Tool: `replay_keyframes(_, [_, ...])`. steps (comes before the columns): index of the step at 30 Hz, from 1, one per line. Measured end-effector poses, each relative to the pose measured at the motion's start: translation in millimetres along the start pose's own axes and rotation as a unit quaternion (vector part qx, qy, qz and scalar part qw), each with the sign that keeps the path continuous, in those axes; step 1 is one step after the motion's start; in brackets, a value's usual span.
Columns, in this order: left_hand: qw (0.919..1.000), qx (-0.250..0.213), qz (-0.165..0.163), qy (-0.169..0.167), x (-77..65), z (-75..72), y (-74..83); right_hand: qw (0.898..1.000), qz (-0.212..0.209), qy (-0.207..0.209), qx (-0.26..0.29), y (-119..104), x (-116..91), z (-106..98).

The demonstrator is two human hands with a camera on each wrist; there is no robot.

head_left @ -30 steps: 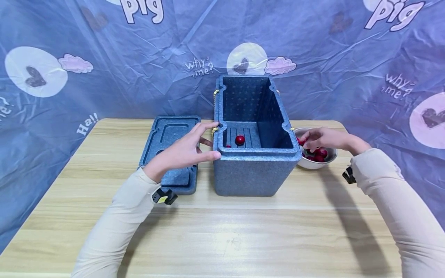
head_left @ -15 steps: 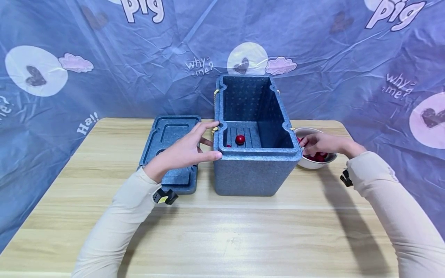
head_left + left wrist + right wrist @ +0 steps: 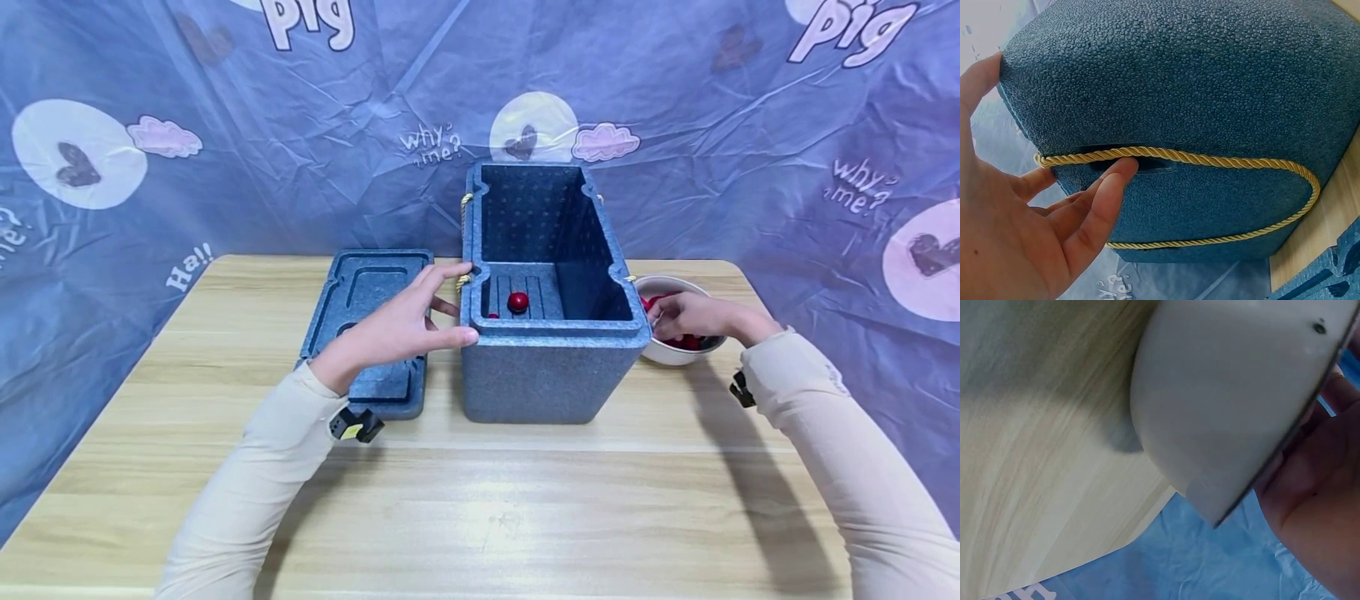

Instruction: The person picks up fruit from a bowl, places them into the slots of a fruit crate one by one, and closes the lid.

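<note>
A blue-grey foam box (image 3: 551,379) stands without its lid on the table, a glossy red round fruit (image 3: 517,302) on its floor and part of another red one at the near left corner. My left hand (image 3: 405,325) touches the box's left rim, thumb at the near corner and fingers spread along the side. In the left wrist view, one fingertip lies near the gold rope (image 3: 1229,161). On the right, my right hand (image 3: 697,317) reaches into a white bowl (image 3: 675,357) among several red fruits (image 3: 686,342). Its fingertips are partly hidden there, so I cannot tell whether they hold one.
The box's lid (image 3: 382,333) lies left of the box, partly beneath my left forearm in the head view. All stands on a light wooden table (image 3: 495,500). A printed blue cloth (image 3: 315,167) hangs close behind the table's far edge.
My right hand has sunk a little lower and to the left in the bowl, its fingers drawn closer together. The left hand, box and lid stay as they were.
</note>
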State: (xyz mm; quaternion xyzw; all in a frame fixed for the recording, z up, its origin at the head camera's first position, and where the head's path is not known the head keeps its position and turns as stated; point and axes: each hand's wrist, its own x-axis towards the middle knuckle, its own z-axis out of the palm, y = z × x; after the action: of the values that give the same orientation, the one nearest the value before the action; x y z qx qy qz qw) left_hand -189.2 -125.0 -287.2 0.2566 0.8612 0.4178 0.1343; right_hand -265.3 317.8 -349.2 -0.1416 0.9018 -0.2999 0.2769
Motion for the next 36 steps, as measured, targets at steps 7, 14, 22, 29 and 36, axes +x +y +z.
replay_keyframes(7, [1.0000, -0.005, 0.002, -0.001, 0.4, 0.0, -0.5, 0.999, -0.012, 0.017, -0.025, 2.4, 0.5, 3.8])
replay_keyframes(14, [1.0000, -0.007, 0.000, 0.000, 1.2, 0.2, -2.4, 0.998, -0.029, 0.028, -0.056, 3.8, 0.6, 4.7])
replay_keyframes(22, [1.0000, -0.007, 0.002, 0.002, 0.9, 0.4, -2.0, 0.994, -0.040, 0.053, -0.088, 10.0, 3.2, 6.4])
replay_keyframes(29, [0.9999, -0.011, 0.000, 0.000, 1.0, 0.5, -3.4, 0.994, -0.048, 0.066, -0.071, 8.3, 0.9, 7.5])
replay_keyframes(36, [0.9999, -0.013, 0.001, -0.001, 1.4, 0.8, -2.6, 0.987, -0.062, 0.082, -0.124, 8.3, 2.7, 9.3])
